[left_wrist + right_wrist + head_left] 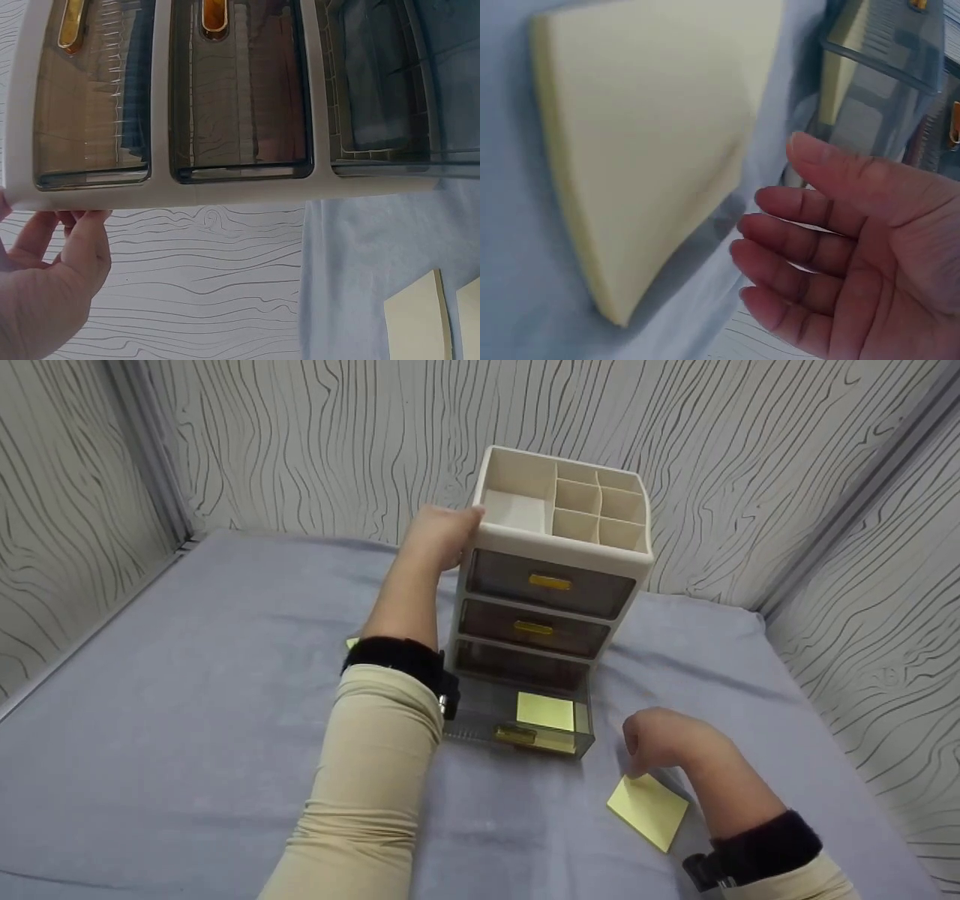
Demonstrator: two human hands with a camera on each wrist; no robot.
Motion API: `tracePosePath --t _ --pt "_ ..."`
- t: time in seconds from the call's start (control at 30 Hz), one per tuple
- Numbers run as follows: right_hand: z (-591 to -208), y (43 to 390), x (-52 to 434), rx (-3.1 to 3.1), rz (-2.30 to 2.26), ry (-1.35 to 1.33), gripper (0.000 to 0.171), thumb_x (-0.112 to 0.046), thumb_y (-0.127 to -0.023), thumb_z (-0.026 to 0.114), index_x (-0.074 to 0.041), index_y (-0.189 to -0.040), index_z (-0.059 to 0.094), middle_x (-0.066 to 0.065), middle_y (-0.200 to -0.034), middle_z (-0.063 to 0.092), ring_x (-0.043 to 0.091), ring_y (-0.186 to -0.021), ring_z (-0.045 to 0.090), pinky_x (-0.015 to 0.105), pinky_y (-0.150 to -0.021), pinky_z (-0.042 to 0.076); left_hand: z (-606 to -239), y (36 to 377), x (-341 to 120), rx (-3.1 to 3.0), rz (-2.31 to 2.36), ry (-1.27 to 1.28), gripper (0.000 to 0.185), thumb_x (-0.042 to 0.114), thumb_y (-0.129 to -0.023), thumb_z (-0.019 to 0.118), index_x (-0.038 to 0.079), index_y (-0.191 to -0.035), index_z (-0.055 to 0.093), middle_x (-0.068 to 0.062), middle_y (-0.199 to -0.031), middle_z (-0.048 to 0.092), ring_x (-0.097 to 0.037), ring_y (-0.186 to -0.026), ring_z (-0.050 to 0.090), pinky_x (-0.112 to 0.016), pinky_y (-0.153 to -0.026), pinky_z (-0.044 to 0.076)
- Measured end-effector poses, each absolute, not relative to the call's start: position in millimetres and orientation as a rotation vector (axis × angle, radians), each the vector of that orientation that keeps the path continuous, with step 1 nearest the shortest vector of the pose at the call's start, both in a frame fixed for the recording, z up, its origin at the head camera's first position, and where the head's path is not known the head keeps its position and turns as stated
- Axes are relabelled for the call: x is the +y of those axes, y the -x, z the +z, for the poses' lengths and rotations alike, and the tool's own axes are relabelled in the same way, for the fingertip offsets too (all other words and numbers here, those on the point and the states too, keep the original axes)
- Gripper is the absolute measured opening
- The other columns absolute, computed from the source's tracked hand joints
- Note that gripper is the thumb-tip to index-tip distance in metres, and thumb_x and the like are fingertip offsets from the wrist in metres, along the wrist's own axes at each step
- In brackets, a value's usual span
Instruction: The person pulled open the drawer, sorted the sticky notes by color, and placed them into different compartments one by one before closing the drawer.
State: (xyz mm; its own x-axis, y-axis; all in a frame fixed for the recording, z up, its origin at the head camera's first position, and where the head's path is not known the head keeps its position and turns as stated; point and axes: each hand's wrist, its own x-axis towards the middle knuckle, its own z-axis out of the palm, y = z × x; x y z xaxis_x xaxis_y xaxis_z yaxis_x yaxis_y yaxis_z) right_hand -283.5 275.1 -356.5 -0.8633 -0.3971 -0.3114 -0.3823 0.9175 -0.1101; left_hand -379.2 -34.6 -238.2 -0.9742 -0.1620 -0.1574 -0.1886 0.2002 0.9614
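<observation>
A cream desktop drawer organizer (559, 544) with smoky drawers stands upright on the cloth. My left hand (442, 536) grips its upper left edge; in the left wrist view that hand (60, 277) has fingers bent against the side wall. The bottom drawer (480, 705) is pulled out, with a yellow sticky note pad (545, 711) inside at its right. At the lower right, my right hand (667, 739) is over the far corner of another sticky note pad (651, 810). The right wrist view shows this hand (840, 247) with loosely bent fingers beside the pad (652, 112), holding nothing.
Divided compartments (600, 506) top the organizer. Two more pale yellow pads (416, 322) lie on the cloth at its left, mostly hidden by my left arm in the head view. A bluish-grey cloth (187, 720) covers the table, and wood-grain patterned walls (337, 442) surround it.
</observation>
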Motion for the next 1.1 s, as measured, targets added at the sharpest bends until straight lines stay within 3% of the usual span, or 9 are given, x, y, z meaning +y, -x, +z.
tracePosePath --t 0.2,0.53,0.77,1.1 --pt "-366 279 277 2.674 -0.078 0.45 0.035 -0.026 -0.057 0.083 -0.011 -0.067 0.053 -0.003 -0.063 0.047 0.014 -0.059 0.042 0.028 -0.054 0.036 -235 378 -37 2.405 1.937 0.328 0.042 0.041 -0.09 0.054 0.009 -0.117 0.06 -0.003 -0.114 0.059 -0.015 -0.102 0.055 -0.027 -0.084 0.047" --pt "-371 279 276 2.632 -0.111 0.37 0.036 -0.025 -0.059 0.083 -0.011 -0.077 0.055 -0.001 -0.069 0.049 0.016 -0.063 0.045 0.03 -0.056 0.039 -235 376 -38 2.398 1.943 0.302 0.041 0.039 -0.09 0.054 0.008 -0.116 0.06 -0.005 -0.117 0.058 -0.016 -0.103 0.054 -0.027 -0.085 0.047" --pt "-373 280 277 2.648 -0.128 0.398 0.039 -0.023 -0.058 0.083 -0.012 -0.073 0.049 -0.002 -0.066 0.045 0.016 -0.062 0.042 0.029 -0.055 0.035 -235 376 -38 2.389 1.95 0.307 0.041 0.038 -0.09 0.055 0.008 -0.117 0.059 -0.005 -0.118 0.058 -0.016 -0.104 0.054 -0.028 -0.085 0.047" --pt "-364 280 287 2.598 -0.193 0.443 0.021 -0.007 -0.064 0.076 -0.01 -0.072 0.057 -0.002 -0.061 0.045 0.012 -0.052 0.044 0.025 -0.048 0.038 -236 377 -36 2.392 1.945 0.316 0.041 0.039 -0.09 0.055 0.009 -0.116 0.06 -0.004 -0.117 0.058 -0.016 -0.104 0.054 -0.028 -0.084 0.047"
